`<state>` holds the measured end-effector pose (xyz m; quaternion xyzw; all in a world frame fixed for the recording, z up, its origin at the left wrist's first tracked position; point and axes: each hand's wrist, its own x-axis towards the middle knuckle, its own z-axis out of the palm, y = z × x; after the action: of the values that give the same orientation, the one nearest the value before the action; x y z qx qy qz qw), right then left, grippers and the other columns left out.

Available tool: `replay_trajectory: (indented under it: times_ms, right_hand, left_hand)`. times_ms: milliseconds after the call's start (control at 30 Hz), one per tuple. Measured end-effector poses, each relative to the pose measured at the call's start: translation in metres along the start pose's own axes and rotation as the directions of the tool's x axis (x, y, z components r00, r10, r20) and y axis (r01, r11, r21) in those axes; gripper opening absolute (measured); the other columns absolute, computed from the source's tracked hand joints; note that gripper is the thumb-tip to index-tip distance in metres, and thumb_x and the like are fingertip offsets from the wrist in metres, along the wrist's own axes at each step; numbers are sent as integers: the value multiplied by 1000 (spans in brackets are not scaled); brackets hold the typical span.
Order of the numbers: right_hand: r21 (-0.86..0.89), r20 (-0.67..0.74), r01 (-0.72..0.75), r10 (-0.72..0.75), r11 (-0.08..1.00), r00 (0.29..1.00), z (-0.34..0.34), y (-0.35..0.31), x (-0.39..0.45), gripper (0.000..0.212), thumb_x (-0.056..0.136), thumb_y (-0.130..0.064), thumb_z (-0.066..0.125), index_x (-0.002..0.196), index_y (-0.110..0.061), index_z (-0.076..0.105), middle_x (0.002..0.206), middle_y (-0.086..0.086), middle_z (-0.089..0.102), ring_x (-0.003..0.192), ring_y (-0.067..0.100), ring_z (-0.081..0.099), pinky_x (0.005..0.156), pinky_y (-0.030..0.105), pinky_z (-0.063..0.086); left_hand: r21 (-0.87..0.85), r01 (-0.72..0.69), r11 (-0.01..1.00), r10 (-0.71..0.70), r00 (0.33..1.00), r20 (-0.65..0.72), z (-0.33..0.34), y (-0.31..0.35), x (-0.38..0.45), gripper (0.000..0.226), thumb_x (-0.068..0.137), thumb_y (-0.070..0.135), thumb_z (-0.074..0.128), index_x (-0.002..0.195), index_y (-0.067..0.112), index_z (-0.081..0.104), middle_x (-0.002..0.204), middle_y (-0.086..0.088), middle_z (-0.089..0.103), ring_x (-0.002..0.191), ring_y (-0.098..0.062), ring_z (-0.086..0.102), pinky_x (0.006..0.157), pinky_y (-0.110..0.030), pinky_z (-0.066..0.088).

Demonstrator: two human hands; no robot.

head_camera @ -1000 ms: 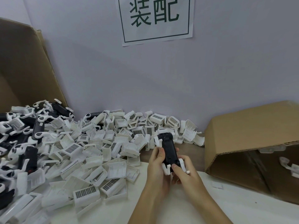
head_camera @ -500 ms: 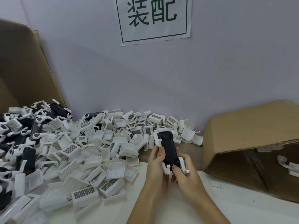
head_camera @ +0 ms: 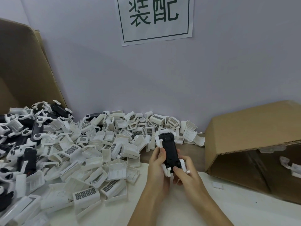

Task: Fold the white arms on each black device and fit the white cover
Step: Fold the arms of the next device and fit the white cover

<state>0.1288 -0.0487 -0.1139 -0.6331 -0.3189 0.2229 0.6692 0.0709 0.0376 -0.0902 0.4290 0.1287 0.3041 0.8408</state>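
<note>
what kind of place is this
Probably an assembly bench in a small factory or workshop: a heap of identical white covers, cardboard boxes at either side, and a wall sign with characters that look like "assembly".

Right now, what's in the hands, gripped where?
One black device: left hand holds its left edge, right hand pinches the near end by the white arms. No cover fitted yet.

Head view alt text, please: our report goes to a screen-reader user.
Two bare hands hold a black device with white arms above a white table, the left hand beside it, the right hand at its near end. A heap of white covers lies left; an open cardboard box lies right.
</note>
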Motion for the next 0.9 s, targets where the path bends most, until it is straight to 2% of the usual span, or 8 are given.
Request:
replay_trajectory:
  times_ms: [167,300,433,567,633,700,800,900]
  right_hand:
    - [-25,10,-15,15,1000,1000,0,-1,0,32,98,-4,50,112,-32,56,80,1,64,62,6,55,57,16,46]
    - [-42,4,28,-28,999,1000,-1,-3,-3,30,99,-7,50,111,-34,54,73,-7,64,59,6,56,56,15,46]
    - [-48,-13,42,-43,998,999,-1,-5,-4,27,99,-8,52,112,-32,54,73,-8,65,59,6,57,56,15,46]
    - [-13,-12,38,-39,999,999,1,-7,-5,30,98,-8,56,114,-33,54,92,-4,69,71,4,65,60,12,48]
    - [1,-24,51,-51,999,998,2,-7,-5,37,97,-9,58,117,-40,54,96,-15,70,81,2,67,63,12,49]
    - [6,-32,60,-60,998,998,2,-7,-5,39,96,-9,60,116,-41,55,95,-25,69,82,0,68,63,12,50]
    - [24,-64,91,-89,996,994,0,-7,-4,31,94,-3,62,109,-29,65,89,-13,74,73,7,70,57,14,51]
    - [46,-156,105,-97,993,983,-2,-3,-1,16,94,-6,64,97,-21,70,80,-1,75,65,12,70,55,19,51]
  left_hand:
    - [6,-4,1000,4,1000,13,0,0,-1,35,84,36,58,105,9,66,97,-16,70,69,-29,65,46,-28,47]
    - [15,-45,999,45,999,26,-1,-1,0,41,85,35,58,114,7,65,98,-17,70,78,-29,67,54,-33,54]
    - [-4,-59,998,59,998,17,-1,-1,1,43,85,33,60,117,7,66,100,-18,71,83,-28,69,64,-35,57]
    - [32,-15,999,15,1000,0,-2,-1,1,36,83,39,60,109,17,72,112,-14,73,83,-25,70,58,-32,51]
    - [71,7,997,-6,1000,-15,-2,-1,0,37,81,44,61,105,20,74,115,-11,73,84,-24,69,63,-31,48]
    - [79,14,997,-10,999,-48,-2,-2,1,42,80,43,61,108,14,72,115,-12,73,84,-26,68,63,-30,48]
    - [141,33,990,-13,990,-137,0,-1,2,49,84,42,62,110,1,70,105,-17,74,77,-30,65,55,-28,45]
    - [341,29,940,63,965,-256,-2,0,5,38,92,35,65,85,-1,76,83,-23,73,70,-28,65,62,-31,50]
